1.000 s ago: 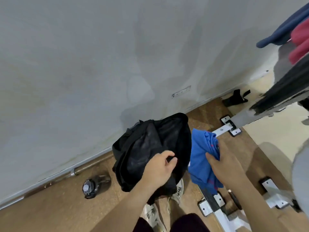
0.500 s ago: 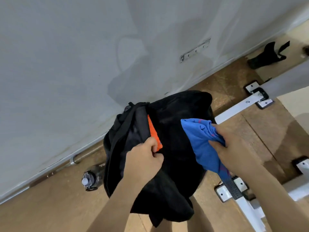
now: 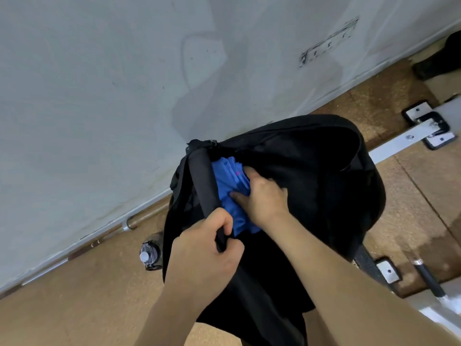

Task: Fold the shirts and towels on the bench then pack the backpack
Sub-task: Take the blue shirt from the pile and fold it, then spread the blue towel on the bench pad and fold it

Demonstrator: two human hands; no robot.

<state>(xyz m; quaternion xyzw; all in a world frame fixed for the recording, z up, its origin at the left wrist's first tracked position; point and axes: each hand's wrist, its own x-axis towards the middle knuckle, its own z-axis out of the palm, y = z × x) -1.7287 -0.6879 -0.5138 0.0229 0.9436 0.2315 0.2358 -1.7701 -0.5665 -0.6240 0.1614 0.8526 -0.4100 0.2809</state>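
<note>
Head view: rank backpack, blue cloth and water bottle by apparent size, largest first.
1. backpack
2. blue cloth, partly tucked inside the backpack
3. water bottle, partly hidden behind the backpack and farther from the camera

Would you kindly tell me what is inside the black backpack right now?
A blue cloth fills the backpack's open mouth, held by the right hand; the left hand grips the backpack open. Anything beneath the cloth is hidden.

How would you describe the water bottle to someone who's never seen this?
Follow the grey wall down to the black backpack. On the floor at the backpack's left edge sits the water bottle: dark with a pale cap, unlike the metal bar nearby.
</note>
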